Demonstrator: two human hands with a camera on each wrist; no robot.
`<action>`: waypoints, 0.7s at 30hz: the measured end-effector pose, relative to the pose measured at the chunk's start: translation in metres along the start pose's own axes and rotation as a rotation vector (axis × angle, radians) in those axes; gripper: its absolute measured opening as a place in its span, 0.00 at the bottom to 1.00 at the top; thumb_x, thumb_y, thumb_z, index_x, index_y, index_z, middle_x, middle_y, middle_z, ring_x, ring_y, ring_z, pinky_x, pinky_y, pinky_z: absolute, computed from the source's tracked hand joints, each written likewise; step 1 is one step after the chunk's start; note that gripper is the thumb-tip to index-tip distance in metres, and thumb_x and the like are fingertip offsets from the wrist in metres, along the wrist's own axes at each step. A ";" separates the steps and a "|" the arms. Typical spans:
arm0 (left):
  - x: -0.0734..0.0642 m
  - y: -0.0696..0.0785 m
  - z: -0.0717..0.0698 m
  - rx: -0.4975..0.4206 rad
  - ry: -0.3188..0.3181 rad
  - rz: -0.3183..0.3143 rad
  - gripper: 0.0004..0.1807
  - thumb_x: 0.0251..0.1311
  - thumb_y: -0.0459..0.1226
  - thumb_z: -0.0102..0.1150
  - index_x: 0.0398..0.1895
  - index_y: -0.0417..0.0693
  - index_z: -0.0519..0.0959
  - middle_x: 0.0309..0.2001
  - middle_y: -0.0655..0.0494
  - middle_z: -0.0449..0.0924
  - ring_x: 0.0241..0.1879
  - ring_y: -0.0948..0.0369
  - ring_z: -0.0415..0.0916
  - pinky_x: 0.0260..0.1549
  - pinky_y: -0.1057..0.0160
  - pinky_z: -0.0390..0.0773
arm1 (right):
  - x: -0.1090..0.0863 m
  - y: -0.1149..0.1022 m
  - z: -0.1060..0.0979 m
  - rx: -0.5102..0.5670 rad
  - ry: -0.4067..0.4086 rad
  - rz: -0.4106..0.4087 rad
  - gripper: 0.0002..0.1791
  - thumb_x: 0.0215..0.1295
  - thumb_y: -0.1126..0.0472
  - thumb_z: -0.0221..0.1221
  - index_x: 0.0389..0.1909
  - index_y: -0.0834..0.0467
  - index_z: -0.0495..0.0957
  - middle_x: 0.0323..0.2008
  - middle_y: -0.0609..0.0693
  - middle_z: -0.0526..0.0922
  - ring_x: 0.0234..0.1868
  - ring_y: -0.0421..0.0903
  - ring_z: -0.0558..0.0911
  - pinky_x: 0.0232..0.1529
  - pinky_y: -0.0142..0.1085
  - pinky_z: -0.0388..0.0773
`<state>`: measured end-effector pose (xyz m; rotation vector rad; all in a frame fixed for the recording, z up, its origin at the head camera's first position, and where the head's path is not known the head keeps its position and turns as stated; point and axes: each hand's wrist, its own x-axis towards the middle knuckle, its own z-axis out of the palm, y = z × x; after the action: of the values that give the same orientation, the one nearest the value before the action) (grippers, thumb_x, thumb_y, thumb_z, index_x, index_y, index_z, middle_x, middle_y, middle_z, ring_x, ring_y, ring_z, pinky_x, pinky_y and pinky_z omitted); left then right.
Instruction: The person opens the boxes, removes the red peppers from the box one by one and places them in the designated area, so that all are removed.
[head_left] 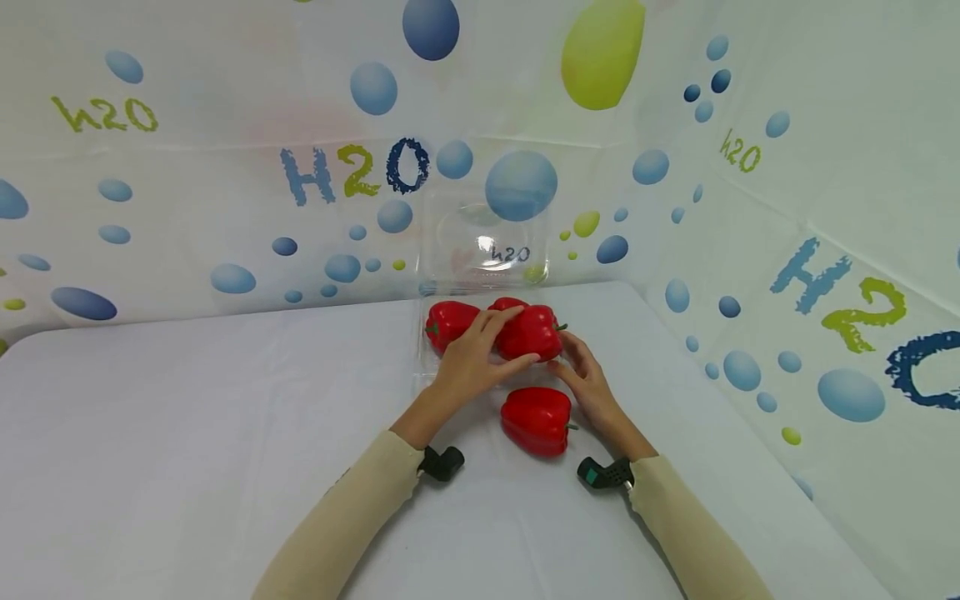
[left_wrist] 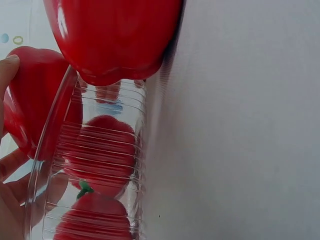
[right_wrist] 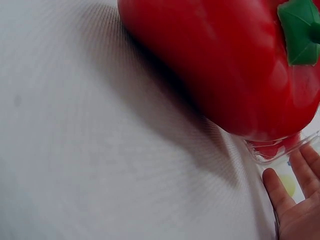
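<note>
Beyond a glossy red bell pepper, pinching another in left grip, with right grip spread beside a clear plastic box containing two.

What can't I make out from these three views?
Rear pepper: head view, mostly hidden behind the held pepper and left hand.
Left pepper: head view, lower right side covered by the left hand.
Nearest pepper: left wrist view, cut off by the top edge.
Right hand: right wrist view, cut off by the right edge.
</note>
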<state>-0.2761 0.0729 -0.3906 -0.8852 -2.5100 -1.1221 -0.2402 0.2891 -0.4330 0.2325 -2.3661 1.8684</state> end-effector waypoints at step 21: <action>-0.006 0.010 -0.012 0.014 0.000 0.038 0.41 0.53 0.52 0.70 0.70 0.60 0.63 0.63 0.51 0.70 0.59 0.53 0.71 0.49 0.52 0.81 | 0.000 0.002 -0.001 0.012 -0.015 0.000 0.36 0.69 0.63 0.56 0.74 0.59 0.51 0.74 0.57 0.56 0.75 0.55 0.52 0.71 0.54 0.54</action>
<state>-0.2655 0.0670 -0.3793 -0.9256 -2.4867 -1.0914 -0.2408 0.2902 -0.4345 0.2483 -2.3652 1.8879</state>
